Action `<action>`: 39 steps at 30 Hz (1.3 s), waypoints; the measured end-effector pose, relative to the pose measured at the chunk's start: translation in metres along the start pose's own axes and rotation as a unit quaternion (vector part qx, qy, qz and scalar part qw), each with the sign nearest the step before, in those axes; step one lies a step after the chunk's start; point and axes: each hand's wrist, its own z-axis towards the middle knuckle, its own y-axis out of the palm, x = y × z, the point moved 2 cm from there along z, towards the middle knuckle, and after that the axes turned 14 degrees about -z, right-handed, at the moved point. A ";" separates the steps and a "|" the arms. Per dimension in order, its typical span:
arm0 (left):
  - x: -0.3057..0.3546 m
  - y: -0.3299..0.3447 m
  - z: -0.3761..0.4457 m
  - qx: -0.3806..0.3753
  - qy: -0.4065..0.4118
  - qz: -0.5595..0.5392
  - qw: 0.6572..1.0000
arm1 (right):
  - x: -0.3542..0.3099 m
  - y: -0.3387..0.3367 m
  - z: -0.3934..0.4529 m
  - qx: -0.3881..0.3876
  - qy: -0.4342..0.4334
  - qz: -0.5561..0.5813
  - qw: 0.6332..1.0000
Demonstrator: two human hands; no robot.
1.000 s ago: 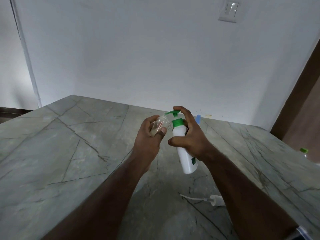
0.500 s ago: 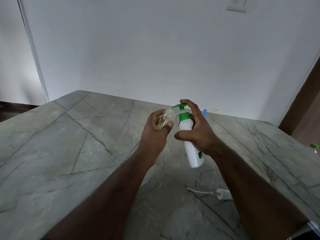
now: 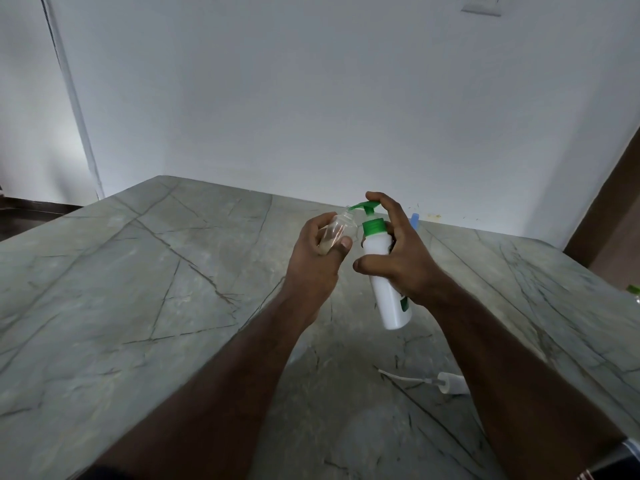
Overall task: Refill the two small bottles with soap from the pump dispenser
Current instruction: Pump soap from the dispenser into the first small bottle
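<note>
hands up over grey veined stone counter: your left hand grips small clear plastic bottle, tilted, mouth at green nozzle. your right hand wraps white pump dispenser w/ green pump top, index finger on pump head. white sprayer cap w/ tube lies on counter near you.

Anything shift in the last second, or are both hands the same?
No regrip. The left hand still holds the small clear bottle tilted under the green nozzle; the right hand still grips the pump dispenser, forefinger on the pump head. The view tilted down a little.
</note>
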 end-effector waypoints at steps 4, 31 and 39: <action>0.000 0.000 0.001 -0.001 -0.002 -0.001 1.000 | 0.001 -0.002 0.000 0.003 0.000 -0.001 1.000; 0.002 0.000 -0.001 0.001 0.000 -0.003 1.000 | 0.004 0.000 0.001 0.003 0.002 -0.007 1.000; 0.002 0.001 -0.002 0.002 -0.016 -0.005 1.000 | 0.000 0.000 0.000 0.005 0.003 -0.007 1.000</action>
